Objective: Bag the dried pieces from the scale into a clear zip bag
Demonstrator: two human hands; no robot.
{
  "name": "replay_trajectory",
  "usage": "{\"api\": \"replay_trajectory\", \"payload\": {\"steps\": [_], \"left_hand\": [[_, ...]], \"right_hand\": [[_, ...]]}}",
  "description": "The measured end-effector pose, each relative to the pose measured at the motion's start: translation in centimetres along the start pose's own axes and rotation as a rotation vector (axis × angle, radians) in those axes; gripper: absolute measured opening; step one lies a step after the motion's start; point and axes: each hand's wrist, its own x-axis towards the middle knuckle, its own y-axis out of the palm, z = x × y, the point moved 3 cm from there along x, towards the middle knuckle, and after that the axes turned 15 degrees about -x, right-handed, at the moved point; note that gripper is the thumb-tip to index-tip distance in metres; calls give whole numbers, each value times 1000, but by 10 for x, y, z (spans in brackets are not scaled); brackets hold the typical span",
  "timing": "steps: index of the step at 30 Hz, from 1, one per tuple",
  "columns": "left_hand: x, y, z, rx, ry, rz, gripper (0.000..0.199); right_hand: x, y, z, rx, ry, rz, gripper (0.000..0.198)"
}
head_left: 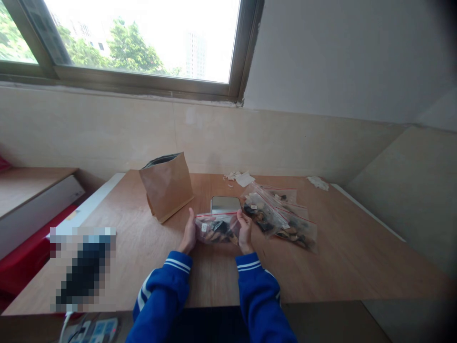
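Observation:
Between my two hands is a clear zip bag with a red seal line along its top and brown and black dried pieces inside. My left hand grips its left edge, and my right hand grips the right edge near the upper corner. Just behind the bag lies a flat grey, dark-rimmed device, partly covered by it. To the right, several similar zip bags of dried pieces lie overlapping on the table. An opened brown paper bag stands at the left, its mouth upward.
The wooden table reaches back to a tiled wall under a window. White scraps lie at its back edge, with crumpled paper further right. A blurred-out dark object with a white cable sits at the front left, above a power strip.

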Motion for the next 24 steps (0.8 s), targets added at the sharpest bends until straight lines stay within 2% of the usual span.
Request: {"api": "replay_trajectory", "payload": {"steps": [3,7,9,11,14,16,17,19,21,22,24], "left_hand": [[1,1,-5,-9,12,3,82],[-2,2,-10,102,145,-5,68],[-6,2,-13,220,273,-45,62],[-13,0,-19,386,509,-158,52],[-25,-9,-33,589,908,-423,34],[-31,-20,-44,660,1085,-634,35],[-33,-27,-50,689,1138,-742,43],[-34,-42,-62,758,1178,-943,61],[-34,-58,-73,804,1126,-1112,76],[-34,-66,-77,815,1080,-1174,82],[-30,-78,-83,827,985,-1182,89]], "right_hand": [[3,-24,-1,24,8,-192,55],[3,-78,-3,21,22,-475,52],[1,-107,-6,-19,15,-628,53],[1,-130,-10,-76,-4,-739,54],[3,-152,-19,-196,-37,-807,56],[5,-158,-26,-313,-73,-819,54],[5,-159,-29,-373,-97,-820,52],[6,-160,-34,-487,-158,-816,50],[5,-160,-37,-598,-212,-829,50],[4,-160,-38,-652,-234,-842,51],[3,-161,-39,-742,-273,-863,50]]}}
